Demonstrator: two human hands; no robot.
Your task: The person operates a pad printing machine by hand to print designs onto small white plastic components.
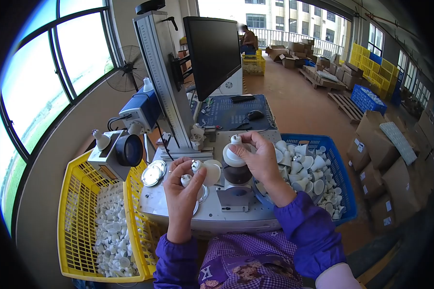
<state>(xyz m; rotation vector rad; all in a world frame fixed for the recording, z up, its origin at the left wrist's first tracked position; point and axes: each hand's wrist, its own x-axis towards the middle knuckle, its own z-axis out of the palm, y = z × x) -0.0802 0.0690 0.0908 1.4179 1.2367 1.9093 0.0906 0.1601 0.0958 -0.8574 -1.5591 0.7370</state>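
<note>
Between the thumb and fingers of my left hand (183,190) are two small white lamp parts (196,166) with metal tips. My right hand (266,161) grips a white lamp housing (233,155) by its upper part, over a dark round fixture (237,175) on the grey machine table (164,202). Shiny round discs (154,173) lie at the table's left. A black lens (129,150) of the marking machine is left of my left hand.
A yellow crate (72,216) with white parts stands at the left, a blue basket (345,188) of white cups at the right. Behind are a monitor (213,55), a mouse (255,115) and cardboard boxes (378,144). A person (249,40) sits far back.
</note>
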